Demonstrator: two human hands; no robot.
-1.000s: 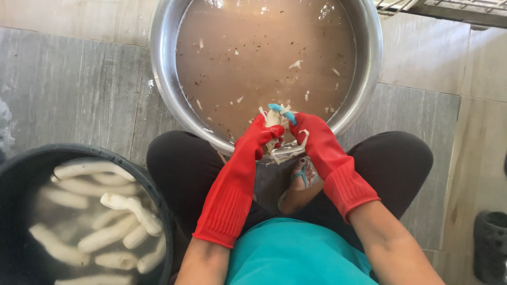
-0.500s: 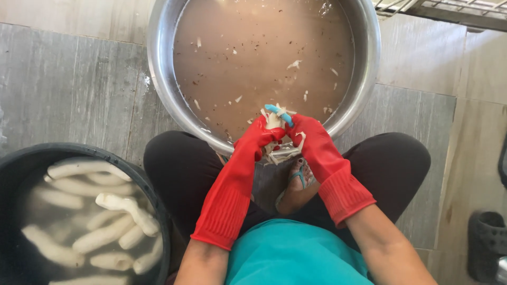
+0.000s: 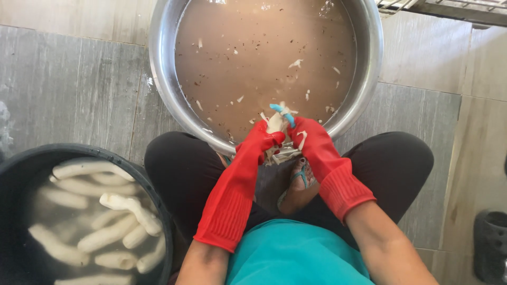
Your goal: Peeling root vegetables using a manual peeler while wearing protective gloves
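Both my hands wear long red rubber gloves. My left hand (image 3: 260, 141) grips a pale white peeled root (image 3: 274, 124) over the near rim of a big steel basin (image 3: 161, 74). My right hand (image 3: 310, 136) holds a blue-handled peeler (image 3: 280, 112) against the root's top. Thin white peel strips (image 3: 285, 153) hang below the two hands. The basin holds murky brown water (image 3: 253, 58) with floating peel bits.
A black tub (image 3: 31, 158) at lower left holds several peeled white roots (image 3: 124, 207) in water. My knees in black trousers flank a foot in a sandal (image 3: 300, 182). Grey floor tiles surround everything; a dark shoe (image 3: 491, 248) lies at the right edge.
The hands stay at the basin's rim and shift only slightly; the peeler's blue handle has moved a little along the root. The peel strips have bunched closer under the hands.
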